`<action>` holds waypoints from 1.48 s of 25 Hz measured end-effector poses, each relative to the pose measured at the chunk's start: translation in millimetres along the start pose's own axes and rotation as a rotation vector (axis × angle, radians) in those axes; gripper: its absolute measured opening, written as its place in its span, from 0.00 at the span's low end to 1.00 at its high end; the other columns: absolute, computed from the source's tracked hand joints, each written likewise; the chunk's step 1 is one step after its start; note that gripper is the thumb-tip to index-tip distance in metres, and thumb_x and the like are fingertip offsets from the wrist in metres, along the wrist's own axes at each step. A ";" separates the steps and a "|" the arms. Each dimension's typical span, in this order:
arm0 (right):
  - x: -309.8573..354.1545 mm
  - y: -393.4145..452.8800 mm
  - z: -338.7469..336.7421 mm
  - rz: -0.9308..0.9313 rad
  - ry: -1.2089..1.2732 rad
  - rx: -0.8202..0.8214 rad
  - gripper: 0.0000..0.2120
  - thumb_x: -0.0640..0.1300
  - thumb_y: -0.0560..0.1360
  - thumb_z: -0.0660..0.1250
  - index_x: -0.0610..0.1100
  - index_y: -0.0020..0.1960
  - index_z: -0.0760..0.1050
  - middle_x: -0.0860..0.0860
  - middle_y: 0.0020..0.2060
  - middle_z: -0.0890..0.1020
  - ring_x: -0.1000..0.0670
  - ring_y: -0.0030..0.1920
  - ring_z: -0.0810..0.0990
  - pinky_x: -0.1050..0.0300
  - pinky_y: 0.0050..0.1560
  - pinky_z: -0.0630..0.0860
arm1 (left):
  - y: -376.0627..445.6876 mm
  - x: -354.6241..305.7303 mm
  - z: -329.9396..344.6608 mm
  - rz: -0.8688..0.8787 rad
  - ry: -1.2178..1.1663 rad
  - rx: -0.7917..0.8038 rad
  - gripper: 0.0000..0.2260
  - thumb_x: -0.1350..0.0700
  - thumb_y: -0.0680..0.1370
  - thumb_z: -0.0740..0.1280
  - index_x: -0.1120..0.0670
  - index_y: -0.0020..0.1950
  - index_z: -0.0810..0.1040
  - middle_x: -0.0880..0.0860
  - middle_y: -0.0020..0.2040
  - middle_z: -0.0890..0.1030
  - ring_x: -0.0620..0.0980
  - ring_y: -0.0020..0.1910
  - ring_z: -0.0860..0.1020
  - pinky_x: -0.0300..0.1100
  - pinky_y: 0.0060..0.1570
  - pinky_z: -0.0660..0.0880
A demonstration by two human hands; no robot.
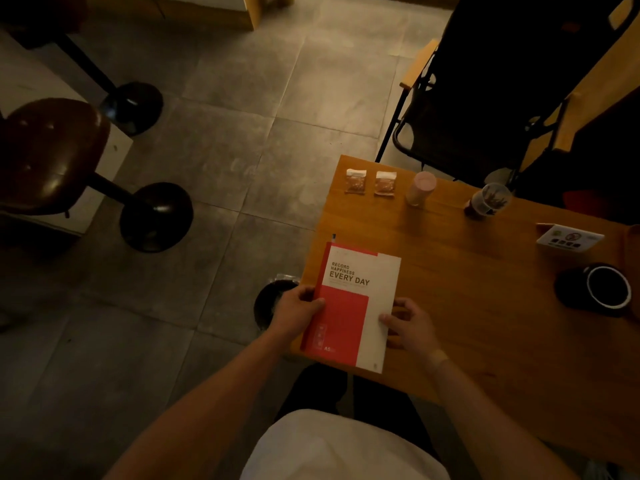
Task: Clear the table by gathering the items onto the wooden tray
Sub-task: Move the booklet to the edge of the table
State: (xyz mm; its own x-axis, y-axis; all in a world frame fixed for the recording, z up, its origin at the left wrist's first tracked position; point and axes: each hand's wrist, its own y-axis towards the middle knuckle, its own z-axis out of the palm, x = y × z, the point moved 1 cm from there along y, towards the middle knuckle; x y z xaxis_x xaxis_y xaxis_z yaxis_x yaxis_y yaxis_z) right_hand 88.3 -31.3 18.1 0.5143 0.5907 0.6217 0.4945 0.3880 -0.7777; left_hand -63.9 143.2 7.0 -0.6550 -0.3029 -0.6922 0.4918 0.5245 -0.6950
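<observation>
A red and white notebook lies at the near left corner of the wooden table. My left hand grips its left edge, thumb on the red cover. My right hand holds the right edge with curled fingers. Two small snack packets lie at the far left of the table. A pink cup stands beside them, and a clear cup with dark contents stands further right. A dark mug sits on a dark saucer at the right. No wooden tray can be made out.
A small white sign card stands near the table's right side. A dark folding chair is behind the table. Two dark bar stools stand on the tiled floor at the left. A round dark bin sits below the table corner.
</observation>
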 end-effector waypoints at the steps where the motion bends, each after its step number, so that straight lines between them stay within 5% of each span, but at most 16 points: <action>1: -0.1 7.3 3.2 0.004 -0.015 -0.004 0.13 0.37 0.76 0.68 0.44 0.58 0.72 0.47 0.51 0.80 0.48 0.46 0.83 0.54 0.33 0.82 | 8.0 2.8 -1.0 -0.008 0.034 -0.006 0.11 0.55 0.78 0.67 0.48 0.59 0.77 0.48 0.54 0.82 0.42 0.48 0.81 0.35 0.40 0.78; 5: -0.1 37.5 15.7 0.006 -0.085 -0.022 0.10 0.37 0.77 0.67 0.44 0.57 0.71 0.47 0.52 0.79 0.45 0.51 0.82 0.49 0.41 0.83 | 40.6 11.3 -3.8 -0.041 0.164 -0.034 0.16 0.53 0.77 0.68 0.53 0.65 0.75 0.51 0.57 0.81 0.47 0.51 0.81 0.47 0.52 0.80; 10: -2.8 69.5 28.0 -0.030 -0.237 -0.070 0.10 0.39 0.77 0.67 0.44 0.57 0.72 0.48 0.53 0.80 0.47 0.51 0.81 0.48 0.46 0.82 | 67.3 15.1 -6.1 0.013 0.255 -0.089 0.13 0.54 0.77 0.67 0.52 0.62 0.75 0.46 0.49 0.79 0.39 0.44 0.78 0.35 0.40 0.75; 17: -9.8 93.3 34.6 -0.071 -0.455 -0.135 0.09 0.44 0.76 0.69 0.48 0.54 0.72 0.48 0.54 0.82 0.45 0.52 0.82 0.41 0.49 0.82 | 80.8 24.8 -2.1 0.101 0.460 -0.219 0.10 0.48 0.77 0.67 0.49 0.55 0.75 0.44 0.45 0.75 0.39 0.40 0.75 0.38 0.39 0.75; 20: -16.1 87.3 40.4 -0.154 -0.497 -0.195 0.21 0.48 0.74 0.71 0.51 0.64 0.68 0.51 0.52 0.81 0.46 0.52 0.82 0.48 0.46 0.82 | 77.9 28.8 0.3 0.144 0.543 -0.281 0.15 0.47 0.77 0.67 0.49 0.61 0.73 0.47 0.53 0.76 0.45 0.48 0.77 0.44 0.45 0.77; 24: -38.8 63.5 44.5 -0.309 -0.869 -0.217 0.40 0.55 0.71 0.73 0.56 0.76 0.53 0.47 0.71 0.66 0.44 0.69 0.67 0.43 0.62 0.73 | 52.2 41.9 0.9 0.361 0.812 -0.288 0.22 0.48 0.76 0.68 0.48 0.68 0.66 0.52 0.65 0.72 0.51 0.59 0.75 0.45 0.51 0.76; 26: -55.9 51.5 40.6 -0.362 -1.140 -0.169 0.41 0.61 0.73 0.66 0.57 0.78 0.47 0.47 0.78 0.54 0.42 0.76 0.55 0.39 0.71 0.61 | 34.1 58.5 0.0 0.506 0.969 -0.217 0.27 0.47 0.76 0.67 0.49 0.73 0.64 0.55 0.74 0.65 0.55 0.68 0.69 0.51 0.60 0.72; 29: -79.4 40.7 32.9 -0.381 -1.350 -0.067 0.41 0.68 0.75 0.56 0.60 0.77 0.35 0.51 0.80 0.43 0.40 0.78 0.41 0.33 0.74 0.46 | 18.5 82.9 -6.3 0.494 1.081 -0.068 0.31 0.42 0.80 0.60 0.47 0.79 0.51 0.52 0.80 0.48 0.54 0.78 0.54 0.53 0.72 0.60; 32: -83.9 39.2 33.7 -0.361 -1.403 -0.048 0.39 0.70 0.75 0.49 0.61 0.75 0.29 0.53 0.79 0.40 0.40 0.78 0.38 0.29 0.72 0.41 | 17.4 90.9 -11.9 0.482 1.117 -0.041 0.30 0.42 0.81 0.56 0.43 0.79 0.45 0.47 0.79 0.42 0.53 0.78 0.51 0.54 0.74 0.59; 37: -67.3 48.6 41.2 -0.342 -1.426 -0.065 0.35 0.69 0.77 0.45 0.61 0.76 0.33 0.55 0.79 0.40 0.41 0.78 0.39 0.28 0.72 0.41 | 33.5 80.2 -17.5 0.494 1.103 -0.059 0.28 0.44 0.81 0.57 0.45 0.79 0.50 0.49 0.80 0.48 0.52 0.76 0.60 0.52 0.68 0.68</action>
State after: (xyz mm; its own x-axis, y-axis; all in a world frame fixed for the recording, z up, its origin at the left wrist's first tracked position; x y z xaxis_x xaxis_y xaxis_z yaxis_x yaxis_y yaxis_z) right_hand 48.9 -23.0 -65.2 -0.7251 0.6772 0.1251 0.4974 0.6406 -0.5850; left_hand -110.0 150.5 -68.3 -0.5552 0.7668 -0.3221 0.8189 0.4362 -0.3731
